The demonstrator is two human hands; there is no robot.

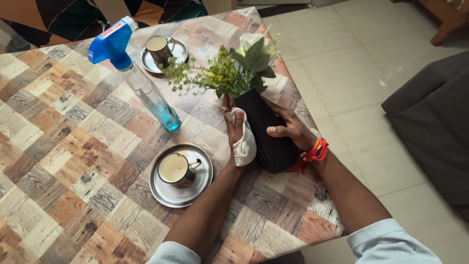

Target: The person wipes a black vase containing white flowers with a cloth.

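1. While I watch from the head view, I see the black ribbed vase tilted between both hands, its base near the table edge.
2. My left hand presses a white cloth against the vase's left side, fingers closed on the cloth.
3. My right hand wraps around the vase's right side, holding it.
4. Green sprigs and a white flower stick out of the vase's mouth.
5. Just left of the hands sits a steel cup on a saucer; the blue spray bottle stands farther back.

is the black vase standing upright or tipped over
Tipped. The black vase leans with its plants toward the spray bottle, held between the right hand and the left hand with a white cloth.
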